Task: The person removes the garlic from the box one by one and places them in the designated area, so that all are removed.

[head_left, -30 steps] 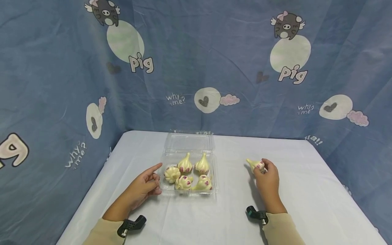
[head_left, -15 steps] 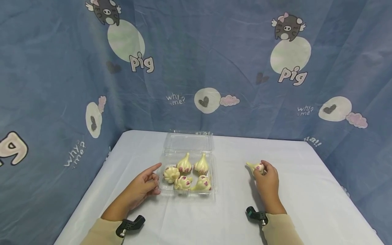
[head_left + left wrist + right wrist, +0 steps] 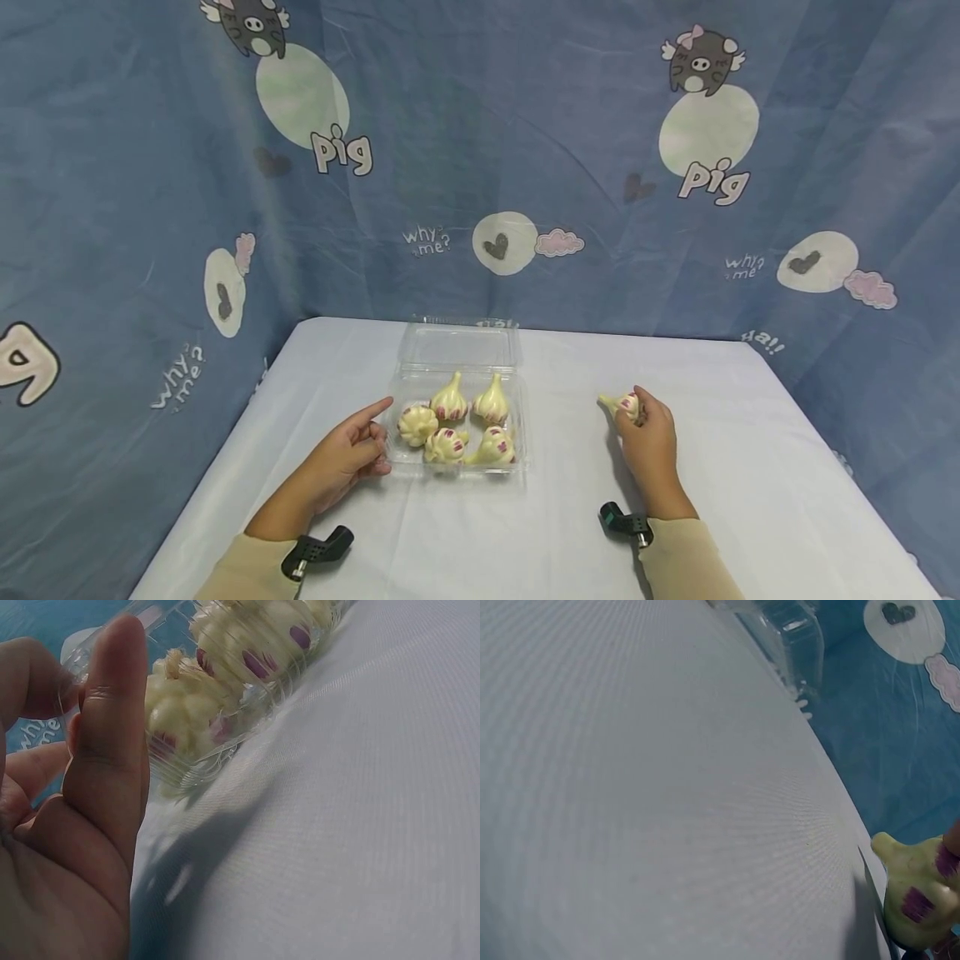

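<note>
My right hand [image 3: 651, 440] pinches a garlic bulb [image 3: 628, 407] between thumb and fingers, to the right of a clear plastic box. The bulb is glossy pale yellow with purple patches, its stem pointing left; its shadow falls on the cloth. In the right wrist view the bulb [image 3: 915, 896] shows at the lower right, only a fingertip beside it. The hinged clear box [image 3: 517, 454] stands with its lid [image 3: 459, 346] folded back. Several similar bulbs [image 3: 492, 404] lie inside. My left hand [image 3: 345, 458] holds the box's left rim, index finger extended; in the left wrist view plastic runs between thumb [image 3: 109, 712] and finger.
A white cloth [image 3: 570, 533] covers the table, whose far edge meets a blue printed curtain [image 3: 420, 125]. The curtain also hangs along the left and right sides. Black wrist mounts [image 3: 318, 550] sit at both cuffs.
</note>
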### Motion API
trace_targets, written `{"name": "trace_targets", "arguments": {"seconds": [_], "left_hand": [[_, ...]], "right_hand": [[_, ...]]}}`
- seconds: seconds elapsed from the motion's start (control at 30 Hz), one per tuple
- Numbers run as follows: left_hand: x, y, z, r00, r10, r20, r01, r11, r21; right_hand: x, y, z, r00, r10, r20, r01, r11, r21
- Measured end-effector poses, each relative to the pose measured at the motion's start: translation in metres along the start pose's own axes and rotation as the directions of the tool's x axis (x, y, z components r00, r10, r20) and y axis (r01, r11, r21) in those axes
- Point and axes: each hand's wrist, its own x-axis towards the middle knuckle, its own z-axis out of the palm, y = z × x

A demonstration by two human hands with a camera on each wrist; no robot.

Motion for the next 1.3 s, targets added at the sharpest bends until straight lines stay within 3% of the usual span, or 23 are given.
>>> {"name": "trace_targets", "arguments": {"seconds": [0.43,0.8,1.3], "left_hand": [[-0.0008,0.0011,0.0008,1.000,-0.003,-0.005,0.003,1.000,0.009],[-0.0007,0.0005,0.0013,1.000,0.000,-0.010,0.000,1.000,-0.004],[-0.0020,0.0006,0.0012,1.000,0.011,-0.009,-0.011,1.000,0.011]], "right_hand": [[0.0022,0.0038,0.0008,0.993,0.001,0.116,0.004,0.999,-0.041],[0.0010,0.0036,0.0018,0.999,0.017,0.052,-0.015,0.999,-0.033],[-0.0012,0.0027,-0.0011,0.997,0.031,0.073,-0.028,0.999,-0.039]]}}
